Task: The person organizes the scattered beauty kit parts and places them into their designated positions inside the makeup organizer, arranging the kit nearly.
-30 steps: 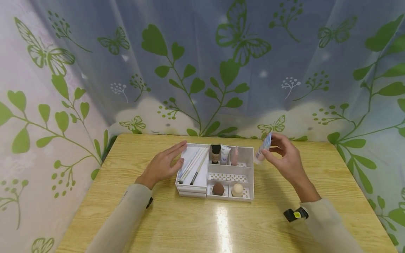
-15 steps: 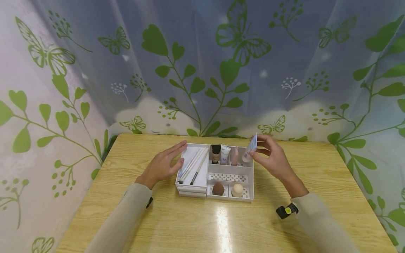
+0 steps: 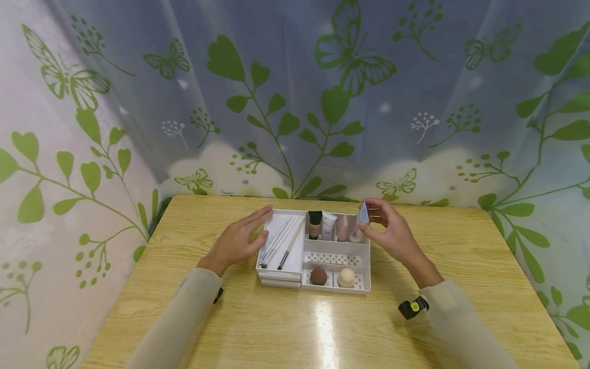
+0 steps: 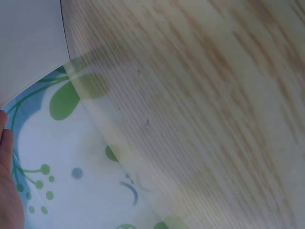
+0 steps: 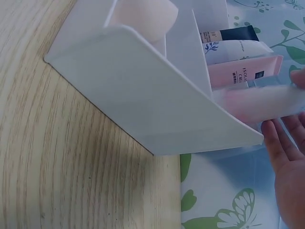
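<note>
My right hand (image 3: 391, 231) pinches a small white and pale blue squeeze tube (image 3: 362, 214) near its flat end. The tube's lower part is inside the back right compartment of a white organizer box (image 3: 335, 290), beside a pink tube (image 3: 342, 228). In the right wrist view the held tube (image 5: 264, 103) is blurred, and I cannot tell whether it touches the bottom. Left of the pink one stand a white tube (image 3: 328, 224) and a black-capped beige tube (image 3: 315, 225). My left hand (image 3: 236, 241) rests against the box's left rim with its fingers fairly straight.
Makeup brushes (image 3: 282, 241) lie in the left tray. At the front sit a brown makeup sponge (image 3: 318, 275) and a cream makeup sponge (image 3: 346, 278) in separate compartments. The wooden table (image 3: 221, 328) meets a patterned curtain (image 3: 286, 102) at the back.
My right hand has moved left with the tube, from beside the box to the back right compartment, and lowered it in. The left hand stays in place.
</note>
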Action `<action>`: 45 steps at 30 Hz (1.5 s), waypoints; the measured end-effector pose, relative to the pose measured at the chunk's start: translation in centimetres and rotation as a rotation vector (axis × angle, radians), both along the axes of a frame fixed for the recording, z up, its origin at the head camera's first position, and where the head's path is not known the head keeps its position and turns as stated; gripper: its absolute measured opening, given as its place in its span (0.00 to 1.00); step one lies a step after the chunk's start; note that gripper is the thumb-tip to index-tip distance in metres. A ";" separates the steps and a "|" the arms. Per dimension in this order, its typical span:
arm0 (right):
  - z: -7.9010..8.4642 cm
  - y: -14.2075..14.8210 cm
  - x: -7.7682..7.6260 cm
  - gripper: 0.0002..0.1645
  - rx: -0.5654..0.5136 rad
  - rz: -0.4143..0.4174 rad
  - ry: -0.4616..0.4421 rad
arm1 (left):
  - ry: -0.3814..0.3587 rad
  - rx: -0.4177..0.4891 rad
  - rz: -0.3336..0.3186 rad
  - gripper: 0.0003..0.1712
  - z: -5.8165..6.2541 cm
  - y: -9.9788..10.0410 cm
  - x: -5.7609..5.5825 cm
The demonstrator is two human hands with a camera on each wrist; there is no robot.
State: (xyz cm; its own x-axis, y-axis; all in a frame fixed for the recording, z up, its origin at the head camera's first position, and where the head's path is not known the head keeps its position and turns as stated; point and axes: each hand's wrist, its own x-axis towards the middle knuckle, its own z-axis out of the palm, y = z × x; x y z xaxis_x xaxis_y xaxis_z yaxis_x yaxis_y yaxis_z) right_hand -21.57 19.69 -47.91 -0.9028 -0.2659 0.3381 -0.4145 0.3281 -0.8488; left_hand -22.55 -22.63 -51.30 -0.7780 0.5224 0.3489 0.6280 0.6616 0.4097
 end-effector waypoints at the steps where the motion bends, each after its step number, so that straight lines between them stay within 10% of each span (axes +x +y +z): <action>1: 0.0 -0.1 0.0 0.35 0.001 0.001 0.009 | 0.001 -0.001 0.001 0.33 0.0 0.0 0.0; 13: 0.2 -0.4 0.4 0.20 0.309 -0.010 0.165 | -0.003 0.006 0.001 0.33 0.1 0.1 0.2; 45: 0.1 0.4 0.4 0.21 0.267 -0.047 0.245 | 0.013 -0.003 -0.002 0.33 0.2 0.0 0.3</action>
